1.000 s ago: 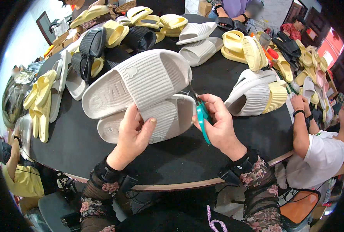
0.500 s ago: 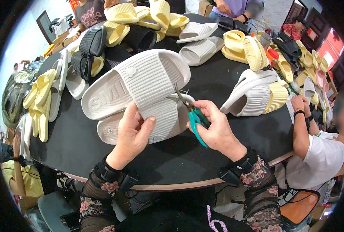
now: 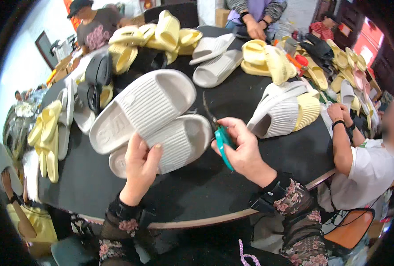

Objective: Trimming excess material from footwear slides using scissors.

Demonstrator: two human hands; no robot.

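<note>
My left hand (image 3: 140,170) grips a pair of light grey slide sandals (image 3: 154,99) at the near side, thumb showing and some fingers hidden beneath. The upper slide overlaps the lower one, and both have ribbed straps. In my right hand (image 3: 248,155) is a pair of scissors (image 3: 223,144) with teal handles and dark blades. Those blades point up and away, just right of the slides' toe ends, apart from them. A thin pale thread seems to hang near the blades, too blurred to be sure.
The slides are held over a black table (image 3: 223,190). Grey and yellow slides (image 3: 285,111) lie to the right, more grey slides (image 3: 217,57) behind. Yellow slides (image 3: 168,33) pile up at the far side, others (image 3: 48,137) at left. Co-workers sit around, one in white (image 3: 361,173) at right.
The slides have moved left and turned a little, away from the scissors. The blades, earlier at the slides' strap edge, now stand clear of them. The view has shifted slightly.
</note>
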